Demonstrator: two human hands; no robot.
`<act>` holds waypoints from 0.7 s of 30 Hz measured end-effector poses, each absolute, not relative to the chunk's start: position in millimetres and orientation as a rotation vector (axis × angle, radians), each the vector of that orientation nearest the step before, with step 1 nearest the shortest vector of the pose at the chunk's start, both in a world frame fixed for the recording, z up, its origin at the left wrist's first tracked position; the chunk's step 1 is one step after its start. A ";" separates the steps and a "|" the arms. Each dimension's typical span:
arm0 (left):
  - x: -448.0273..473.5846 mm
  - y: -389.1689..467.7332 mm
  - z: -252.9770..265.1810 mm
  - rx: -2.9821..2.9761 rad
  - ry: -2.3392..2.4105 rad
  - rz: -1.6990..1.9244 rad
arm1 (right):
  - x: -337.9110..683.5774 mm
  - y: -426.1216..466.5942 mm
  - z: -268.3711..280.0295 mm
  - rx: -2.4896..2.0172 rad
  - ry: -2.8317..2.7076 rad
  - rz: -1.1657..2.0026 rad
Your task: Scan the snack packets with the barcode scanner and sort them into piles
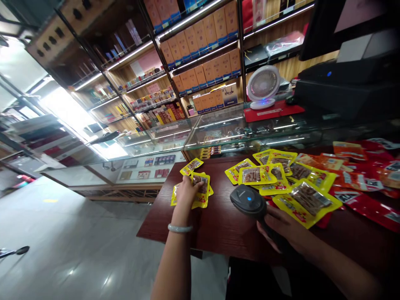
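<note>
My right hand (pixel 284 227) is wrapped round the handle of a black barcode scanner (pixel 248 201) with a blue light on top; its head points left over the table. My left hand (pixel 186 192), with a pale bangle at the wrist, is closed on a yellow snack packet (pixel 203 187) with a clear window, its thumb lying over the front. More yellow packets lie under and around that hand, one small packet (pixel 191 166) just beyond it. To the right of the scanner a loose pile of yellow snack packets (pixel 258 175) spreads over the table.
Red and orange packets (pixel 353 175) are heaped at the right of the dark red table (pixel 215 233). Behind it stand a glass display counter (pixel 218 125), a small white fan (pixel 264 83) on a red mat, and a black till machine (pixel 340 91). Boxed shelves line the wall.
</note>
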State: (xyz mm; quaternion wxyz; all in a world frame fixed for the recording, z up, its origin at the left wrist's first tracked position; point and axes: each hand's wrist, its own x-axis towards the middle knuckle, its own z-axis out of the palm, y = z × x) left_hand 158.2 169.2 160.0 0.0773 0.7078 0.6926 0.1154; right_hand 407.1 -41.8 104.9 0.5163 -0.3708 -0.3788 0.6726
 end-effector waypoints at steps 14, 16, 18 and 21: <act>203.1 133.5 152.6 2.048 1.550 0.702 | 407.0 -35.0 119.3 -0.791 -0.935 1.537; 217.6 134.1 149.0 1.919 1.475 0.770 | 407.1 -35.3 117.8 -0.800 -0.898 1.556; 234.2 133.8 144.3 1.768 1.291 0.822 | 406.4 -35.2 117.3 -0.838 -0.855 1.564; 245.6 135.7 139.7 1.677 0.937 0.798 | 404.9 -34.4 116.4 -0.897 -0.836 1.559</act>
